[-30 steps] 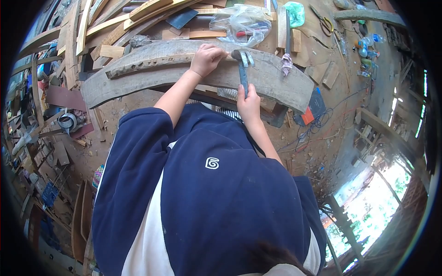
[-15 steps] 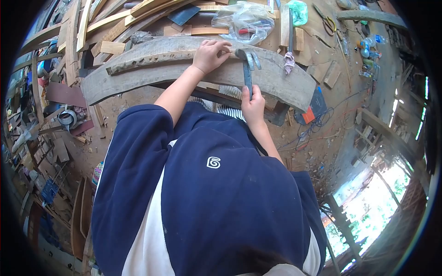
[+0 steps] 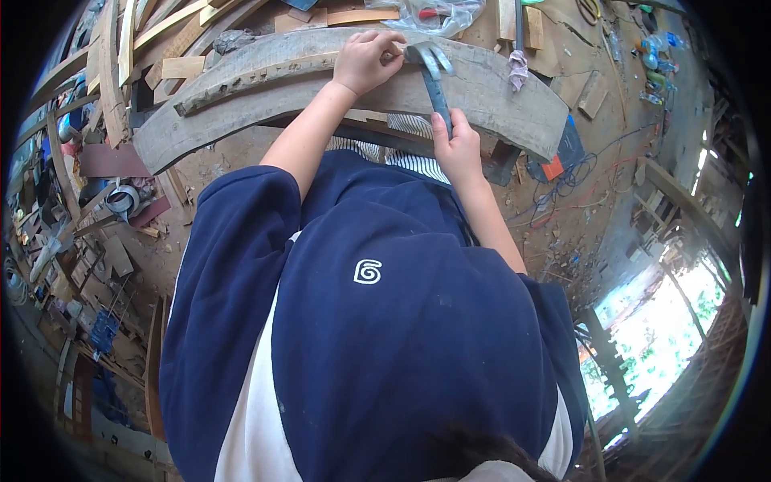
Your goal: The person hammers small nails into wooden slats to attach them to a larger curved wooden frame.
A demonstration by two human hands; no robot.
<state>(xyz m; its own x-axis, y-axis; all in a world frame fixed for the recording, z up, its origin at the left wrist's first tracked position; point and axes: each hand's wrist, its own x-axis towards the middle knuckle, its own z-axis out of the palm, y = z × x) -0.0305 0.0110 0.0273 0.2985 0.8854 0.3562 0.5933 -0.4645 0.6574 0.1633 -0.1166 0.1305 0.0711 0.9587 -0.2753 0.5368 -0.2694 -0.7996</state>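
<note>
A curved grey wooden board (image 3: pixel 498 88) lies across in front of my body, with a narrower rough strip of wood (image 3: pixel 241 87) along its upper face. My left hand (image 3: pixel 365 63) rests over the strip's right end, its fingertips pinched together. Whatever is between those fingers is too small to make out. Close beside them, to the right, is the head of a claw hammer (image 3: pixel 437 92), its claws pointing right. My right hand (image 3: pixel 460 153) is wrapped round the lower part of the hammer's dark handle, near the board's near edge.
Several loose planks (image 3: pixel 173 44) are piled at the far left. A clear plastic bag (image 3: pixel 438 18) lies beyond the board. A bar with a crumpled cloth (image 3: pixel 519 71) stands near its right side. Cables (image 3: pixel 566 186) and plastic bottles (image 3: pixel 654 60) lie on the right.
The view has tilted, so the board sits higher in the frame. My right hand has shifted right, and the hammer handle slants more. My left hand stays pinched at the strip's end.
</note>
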